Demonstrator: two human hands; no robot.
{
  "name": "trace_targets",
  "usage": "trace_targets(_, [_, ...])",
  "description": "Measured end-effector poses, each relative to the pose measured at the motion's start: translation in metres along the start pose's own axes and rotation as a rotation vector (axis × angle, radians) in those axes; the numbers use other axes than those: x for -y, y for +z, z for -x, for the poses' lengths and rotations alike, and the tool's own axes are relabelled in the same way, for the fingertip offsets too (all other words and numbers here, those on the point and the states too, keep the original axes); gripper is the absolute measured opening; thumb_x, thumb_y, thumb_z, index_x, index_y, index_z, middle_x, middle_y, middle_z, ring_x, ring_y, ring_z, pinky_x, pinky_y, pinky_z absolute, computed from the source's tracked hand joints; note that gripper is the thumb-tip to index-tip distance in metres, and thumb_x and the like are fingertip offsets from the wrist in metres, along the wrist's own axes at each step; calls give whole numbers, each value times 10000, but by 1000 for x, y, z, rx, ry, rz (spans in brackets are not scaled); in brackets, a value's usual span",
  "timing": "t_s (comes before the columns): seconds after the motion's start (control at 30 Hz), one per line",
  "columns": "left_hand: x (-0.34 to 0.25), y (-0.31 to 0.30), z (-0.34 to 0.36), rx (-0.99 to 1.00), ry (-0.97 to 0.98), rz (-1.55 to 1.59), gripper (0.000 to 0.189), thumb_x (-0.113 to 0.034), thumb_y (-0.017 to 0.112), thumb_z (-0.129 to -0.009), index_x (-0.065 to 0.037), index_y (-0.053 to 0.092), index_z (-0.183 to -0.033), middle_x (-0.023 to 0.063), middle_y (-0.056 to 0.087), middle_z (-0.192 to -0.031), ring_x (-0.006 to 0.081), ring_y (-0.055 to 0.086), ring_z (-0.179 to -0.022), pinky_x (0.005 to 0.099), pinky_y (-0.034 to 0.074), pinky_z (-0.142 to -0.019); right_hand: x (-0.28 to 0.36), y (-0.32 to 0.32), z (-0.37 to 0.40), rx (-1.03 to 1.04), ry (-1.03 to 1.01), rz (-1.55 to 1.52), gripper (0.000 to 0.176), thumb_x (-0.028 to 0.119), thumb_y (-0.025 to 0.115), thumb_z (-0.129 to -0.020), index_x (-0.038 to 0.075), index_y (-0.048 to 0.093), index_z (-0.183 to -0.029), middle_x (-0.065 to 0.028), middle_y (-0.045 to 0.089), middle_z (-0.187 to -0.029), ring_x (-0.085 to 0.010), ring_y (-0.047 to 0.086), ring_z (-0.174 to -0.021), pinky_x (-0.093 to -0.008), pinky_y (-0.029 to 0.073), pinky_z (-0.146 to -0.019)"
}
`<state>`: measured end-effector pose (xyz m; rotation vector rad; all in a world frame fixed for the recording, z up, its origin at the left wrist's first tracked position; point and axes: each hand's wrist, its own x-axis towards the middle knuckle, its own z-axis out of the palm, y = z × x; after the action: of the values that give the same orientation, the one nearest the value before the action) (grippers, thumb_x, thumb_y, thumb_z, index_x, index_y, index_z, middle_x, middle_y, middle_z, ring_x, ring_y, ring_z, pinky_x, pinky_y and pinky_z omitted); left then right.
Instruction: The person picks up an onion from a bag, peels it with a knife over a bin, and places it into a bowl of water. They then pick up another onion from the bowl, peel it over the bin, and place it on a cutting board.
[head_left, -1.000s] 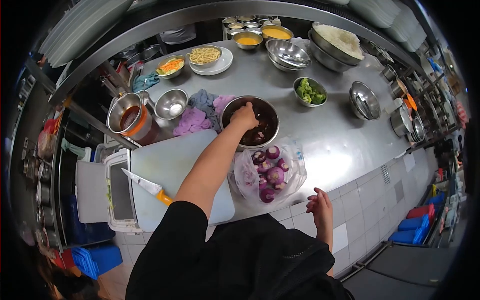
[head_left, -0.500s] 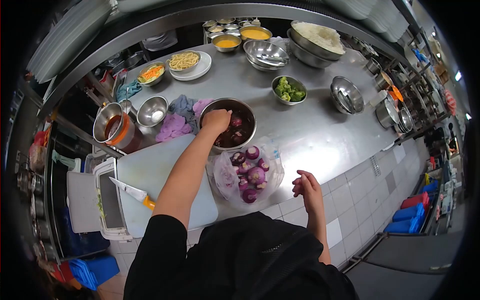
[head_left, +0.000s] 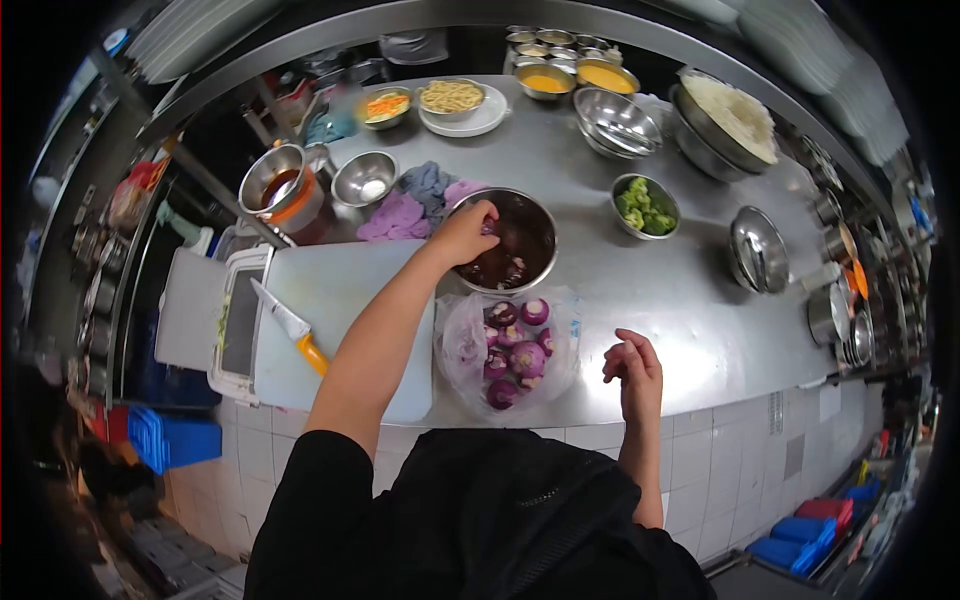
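Now, your L. hand has drawn back toward the L. rim of the basin, its fingertips closed on an onion that they partly hide. The grip thus appears to be a light pinch at the top of the dark liquid, with wet skin likely to be slippery. Your R. hand has come in over the tabletop by its near edge: fingers loosely curled, open, holding nothing.

Counts, approx. where overlap hides some:
Basin, 1, L. of centre; onions within, at least 2 besides the held one.
Bag, 1, at the near edge just below the basin; onions inside, approx. 8.
Board, 1, at the near L. corner; knife, 1, on it, yellow handle toward the near edge.
Cloths, at least 2, purple & grey, between basin and small bowl (1, w/ white contents).
Jug, 1, L. edge.
Far edge, L. to R.: carrot bowl, 1; noodle bowl, 1, on white plate(s), no. unclear; yellow-filled bowls, 2.
Broccoli bowl, 1, R. of the basin.
Rice bowl, 1, far R. corner, set in another.
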<state>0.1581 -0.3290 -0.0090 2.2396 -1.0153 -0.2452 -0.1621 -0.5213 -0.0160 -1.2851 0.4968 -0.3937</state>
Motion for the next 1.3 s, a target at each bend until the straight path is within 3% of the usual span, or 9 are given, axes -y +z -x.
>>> trace_targets(0.07, [12,11,-2,-186,76,111,414,-203,741,-769,-76,548,-1113,151,622,-1047,307,604,-993,377,472,-846,3,5,-5,-18,-62,-67,257,196,510,-981,2,583,-1134,-72,605,-785,-132,558,-608,-265,464,-551])
trace_targets(0.27, [6,4,4,-270,51,190,432,-216,762,-755,-60,564,-1106,159,603,-1062,305,586,-1015,375,462,-887,15,17,-13,-70,-290,-167,220,168,500,-979,-9,571,-1089,-65,551,-728,-125,514,-638,-250,436,-528])
trace_targets(0.47, [26,-84,75,-462,-59,385,446,-246,780,-756,-53,569,-1099,108,639,-1001,239,625,-925,341,495,-814,33,73,0,37,-525,-52,232,172,474,-993,-5,565,-1112,-47,537,-734,-108,510,-647,-229,411,-518])
trace_targets(0.6, [107,-147,143,-645,-148,974,391,-192,728,-847,-49,536,-1157,87,617,-1041,183,630,-892,326,518,-777,19,156,10,164,-440,24,185,100,479,-967,-26,573,-1065,-54,556,-724,-110,514,-623,-236,412,-546])
trace_targets(0.8, [258,-225,280,-888,-202,1606,320,-176,678,-895,-53,497,-1128,99,577,-1024,215,592,-920,349,543,-703,-55,321,45,424,-157,374,241,128,584,-923,6,588,-1131,-69,607,-861,-130,567,-719,-238,461,-650])
trace_targets(0.97, [326,-260,368,-898,-393,1712,133,-144,692,-868,-59,600,-912,61,621,-881,204,623,-802,329,578,-705,-128,410,65,629,-615,1308,612,219,677,-803,98,461,-1364,-196,564,-1154,-329,586,-972,-413,492,-837])
trace_targets(1.07, [342,-275,395,-774,-534,1707,316,-386,575,-925,-72,609,-941,99,648,-793,235,645,-642,353,558,-592,-130,437,71,616,-251,1396,701,210,652,-787,133,383,-1430,-206,534,-1202,-363,569,-1039,-440,466,-895])
trace_targets(1.17, [360,-279,411,-712,-606,1639,484,-519,437,-947,-68,609,-975,132,665,-788,244,641,-587,368,537,-557,-129,446,69,641,-139,1359,658,177,607,-780,106,414,-1405,-224,555,-1197,-374,571,-1066,-422,465,-914])
trace_targets(1.3, [354,-279,416,-678,-399,1766,662,-595,352,-956,5,573,-1127,168,673,-859,260,672,-675,378,550,-601,-126,454,72,668,-67,1169,632,175,573,-777,98,432,-1389,-245,589,-1170,-380,584,-1072,-418,460,-933])
